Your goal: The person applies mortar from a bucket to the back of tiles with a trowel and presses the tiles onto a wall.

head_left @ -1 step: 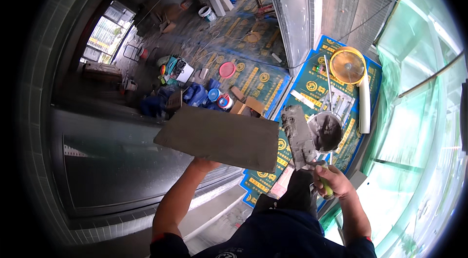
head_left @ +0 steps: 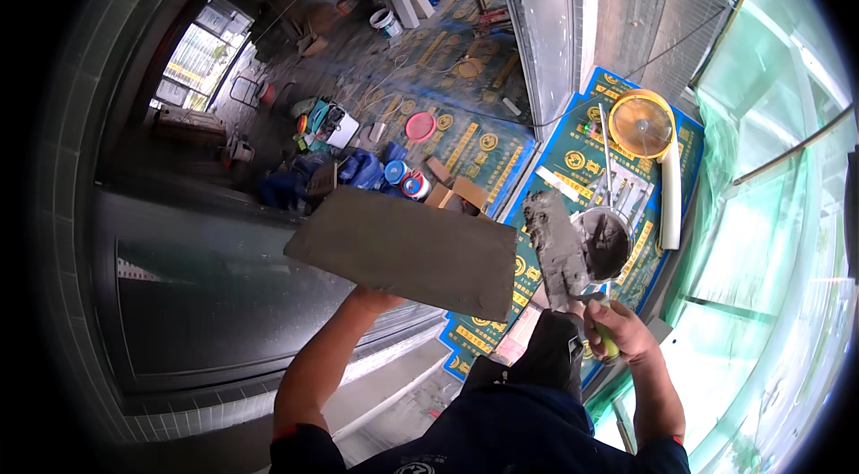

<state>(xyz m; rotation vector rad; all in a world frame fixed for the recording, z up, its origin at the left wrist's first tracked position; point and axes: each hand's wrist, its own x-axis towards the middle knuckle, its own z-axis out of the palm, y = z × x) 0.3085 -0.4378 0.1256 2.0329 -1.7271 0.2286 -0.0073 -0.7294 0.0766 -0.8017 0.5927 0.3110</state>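
Left of the mortar bucket (head_left: 630, 246), the person's left hand (head_left: 379, 299) is supporting a grey rectangular slab (head_left: 404, 252) from below; its fingers are hiding, grip can't tell. Uneven support could be tipping it. Just left of the bucket, a mortar-laden trowel (head_left: 555, 246) is hanging; a tilt could be dropping mortar. On the bucket's near side, the right hand (head_left: 624, 331) is gripping the trowel's green handle (head_left: 609, 344).

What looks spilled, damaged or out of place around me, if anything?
Nothing clearly looks spilled or damaged. The lumpy grey paste on the trowel in your right hand resembles what is in the bucket. The one untidy spot is indoors, where blue bags, tubs and an open cardboard box sit jumbled together.
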